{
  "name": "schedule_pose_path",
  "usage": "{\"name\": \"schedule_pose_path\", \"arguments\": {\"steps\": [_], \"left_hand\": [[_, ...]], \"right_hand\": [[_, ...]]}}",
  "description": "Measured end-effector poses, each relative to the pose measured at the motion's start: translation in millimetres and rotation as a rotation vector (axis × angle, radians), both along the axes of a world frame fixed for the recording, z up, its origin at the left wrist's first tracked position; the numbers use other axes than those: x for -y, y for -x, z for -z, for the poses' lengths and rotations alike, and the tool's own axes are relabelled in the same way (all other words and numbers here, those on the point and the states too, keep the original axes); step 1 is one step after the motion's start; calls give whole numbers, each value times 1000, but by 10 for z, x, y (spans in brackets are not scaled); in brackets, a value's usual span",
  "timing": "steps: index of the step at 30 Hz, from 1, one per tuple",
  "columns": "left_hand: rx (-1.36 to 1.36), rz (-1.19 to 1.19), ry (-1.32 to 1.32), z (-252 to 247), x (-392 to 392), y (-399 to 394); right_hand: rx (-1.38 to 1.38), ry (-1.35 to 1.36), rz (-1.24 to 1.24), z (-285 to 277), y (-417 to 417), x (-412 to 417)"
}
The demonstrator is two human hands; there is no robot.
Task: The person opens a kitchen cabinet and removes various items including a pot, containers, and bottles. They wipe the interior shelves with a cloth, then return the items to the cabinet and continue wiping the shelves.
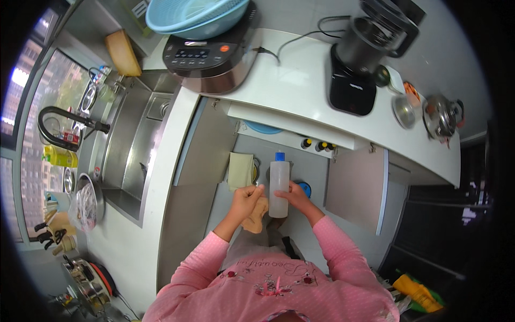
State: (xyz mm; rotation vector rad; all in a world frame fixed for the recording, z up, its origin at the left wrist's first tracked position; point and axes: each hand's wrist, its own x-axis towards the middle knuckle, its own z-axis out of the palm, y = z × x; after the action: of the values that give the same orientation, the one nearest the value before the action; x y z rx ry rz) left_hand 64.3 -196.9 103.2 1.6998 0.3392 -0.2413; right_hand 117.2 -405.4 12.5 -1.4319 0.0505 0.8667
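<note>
My right hand grips a translucent white plastic bottle with a blue cap, held upright in front of me. My left hand is closed on a bunched tan cloth that hangs below the fingers, just left of the bottle. Both hands are before a floor cabinet whose left door and right door stand open. Past my left hand, a folded pale green cloth is draped over something mostly hidden. A round blue object shows partly behind my right hand.
On the white counter stand a rice cooker under blue basins, a blender and a glass kettle. At left are a steel sink and black faucet. Several yellow-capped bottles sit inside the cabinet.
</note>
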Motion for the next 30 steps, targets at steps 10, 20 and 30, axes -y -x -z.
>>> {"name": "schedule_pose_path", "arguments": {"steps": [10, 20, 30], "left_hand": [[-71, -405, 192, 864, -651, -88], [80, -679, 186, 2143, -594, -754], [205, -731, 461, 3387, 155, -1491]], "right_hand": [[-211, 129, -71, 1003, -1216, -1569], [-189, -45, -48, 2206, -1941, -2065], [-146, -62, 230, 2337, -1996, -159]]}}
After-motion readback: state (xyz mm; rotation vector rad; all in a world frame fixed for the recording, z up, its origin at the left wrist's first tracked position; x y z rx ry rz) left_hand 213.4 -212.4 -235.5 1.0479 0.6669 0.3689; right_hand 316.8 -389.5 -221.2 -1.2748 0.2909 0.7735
